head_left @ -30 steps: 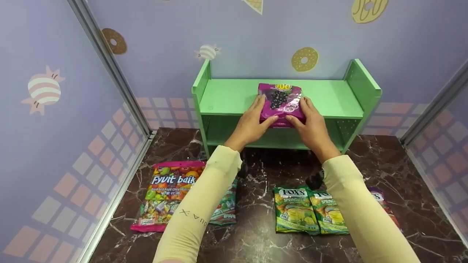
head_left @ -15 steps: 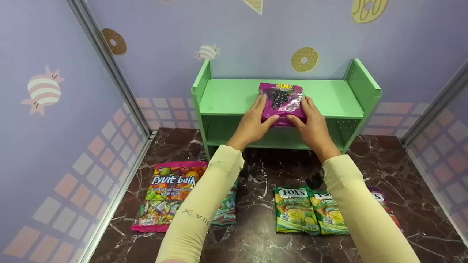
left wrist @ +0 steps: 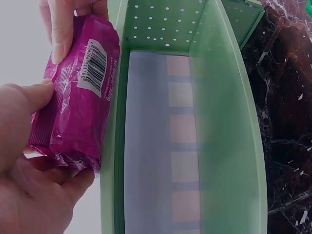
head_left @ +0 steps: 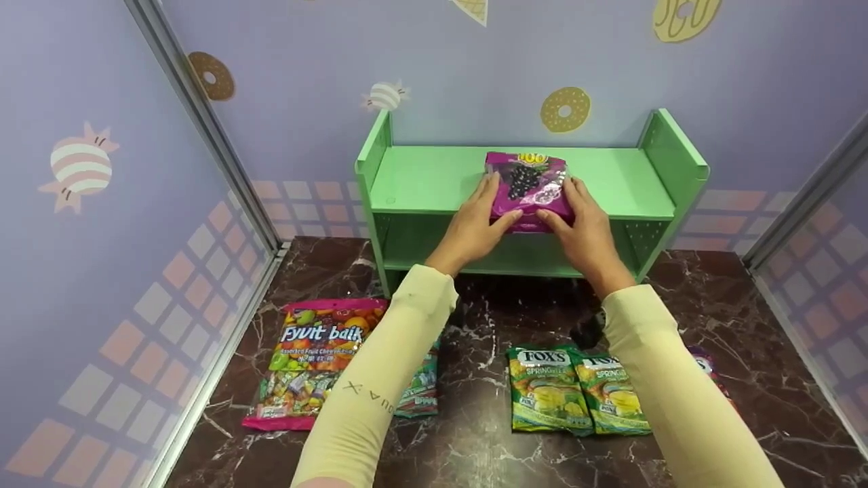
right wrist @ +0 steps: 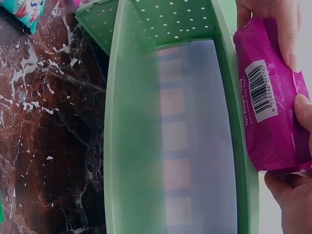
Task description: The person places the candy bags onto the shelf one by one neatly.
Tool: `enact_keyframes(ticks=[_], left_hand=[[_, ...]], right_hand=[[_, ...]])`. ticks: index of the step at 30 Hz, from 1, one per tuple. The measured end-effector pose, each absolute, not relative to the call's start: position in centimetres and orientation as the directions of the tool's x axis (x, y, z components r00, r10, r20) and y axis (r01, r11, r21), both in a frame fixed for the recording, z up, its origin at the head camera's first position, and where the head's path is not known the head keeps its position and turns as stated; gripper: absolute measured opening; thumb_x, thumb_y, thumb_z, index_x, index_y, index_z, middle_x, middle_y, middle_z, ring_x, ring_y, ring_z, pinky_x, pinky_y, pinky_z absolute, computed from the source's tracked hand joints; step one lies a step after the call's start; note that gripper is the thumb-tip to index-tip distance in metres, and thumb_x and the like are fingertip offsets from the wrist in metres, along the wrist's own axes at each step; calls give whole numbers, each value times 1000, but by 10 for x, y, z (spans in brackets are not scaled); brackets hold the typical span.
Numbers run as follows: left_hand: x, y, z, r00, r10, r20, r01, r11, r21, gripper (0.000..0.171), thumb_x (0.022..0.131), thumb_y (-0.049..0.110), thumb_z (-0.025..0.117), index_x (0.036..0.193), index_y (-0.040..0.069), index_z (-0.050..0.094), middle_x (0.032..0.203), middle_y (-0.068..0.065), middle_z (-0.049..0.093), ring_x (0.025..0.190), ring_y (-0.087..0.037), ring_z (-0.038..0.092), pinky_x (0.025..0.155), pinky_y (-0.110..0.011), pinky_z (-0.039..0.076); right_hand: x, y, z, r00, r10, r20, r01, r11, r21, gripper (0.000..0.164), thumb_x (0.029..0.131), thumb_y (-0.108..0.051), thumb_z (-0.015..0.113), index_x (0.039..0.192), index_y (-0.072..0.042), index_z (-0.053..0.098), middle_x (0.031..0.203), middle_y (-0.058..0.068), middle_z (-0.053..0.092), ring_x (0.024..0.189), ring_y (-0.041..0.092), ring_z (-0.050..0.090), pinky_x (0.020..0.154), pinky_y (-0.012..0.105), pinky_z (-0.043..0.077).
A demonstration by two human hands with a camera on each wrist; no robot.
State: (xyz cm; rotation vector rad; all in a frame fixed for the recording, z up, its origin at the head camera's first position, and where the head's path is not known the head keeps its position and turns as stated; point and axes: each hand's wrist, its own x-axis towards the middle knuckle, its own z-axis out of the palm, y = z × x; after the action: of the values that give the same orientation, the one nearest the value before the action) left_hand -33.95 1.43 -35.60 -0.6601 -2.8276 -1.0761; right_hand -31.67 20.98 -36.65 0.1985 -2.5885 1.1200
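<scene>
A purple candy bag (head_left: 532,186) with a dark berry picture is at the front edge of the green rack's top shelf (head_left: 427,179). My left hand (head_left: 472,220) grips its left side, thumb on the near face. On the right side my right hand (head_left: 588,224) holds it the same way. Both wrist views show the bag's barcode side: the left one has the purple bag (left wrist: 83,97) beside the shelf edge, and in the right one the bag (right wrist: 270,97) lies close along that edge. Parts of its sides are hidden under my fingers.
The lower shelf (head_left: 502,254) sits beneath. On the dark marble surface (head_left: 468,447) lie a Fruit candy bag (head_left: 319,366) and a teal bag (head_left: 420,386) at left, two green-yellow Fox's bags (head_left: 549,390) and a mostly hidden purple-red one (head_left: 705,366) at right.
Both hands have shifted a little to the right and slightly farther back with the purple candy bag between them. The other bags and the rack have stayed put.
</scene>
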Motion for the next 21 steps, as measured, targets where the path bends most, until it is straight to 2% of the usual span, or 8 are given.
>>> enact_keyframes(ticks=[7,14,21], left_hand=[[-342,19,-354,-908,380,173,401,676,619,79,99,49,46,157,15,4,165,-4,5,151,-20,12,123,-36,16],[-344,23,-351,-907,383,174,403,674,619,77,100,48,44,157,15,5,165,-3,5,151,-20,13,123,-35,17],[-348,27,-349,-912,380,156,389,679,622,77,100,50,42,157,15,3,165,-3,1,152,-19,9,123,-35,14]], right_hand=[[-318,213,-363,-945,9,327,-237,669,-704,74,94,-36,58,154,-10,24,160,16,22,148,33,21,121,47,19],[-321,216,-360,-941,10,340,-250,656,-712,71,94,-34,60,153,-9,29,158,14,30,147,31,26,120,45,22],[-325,219,-355,-950,20,312,-227,641,-733,70,94,-35,60,152,-10,30,157,13,31,146,29,28,120,45,23]])
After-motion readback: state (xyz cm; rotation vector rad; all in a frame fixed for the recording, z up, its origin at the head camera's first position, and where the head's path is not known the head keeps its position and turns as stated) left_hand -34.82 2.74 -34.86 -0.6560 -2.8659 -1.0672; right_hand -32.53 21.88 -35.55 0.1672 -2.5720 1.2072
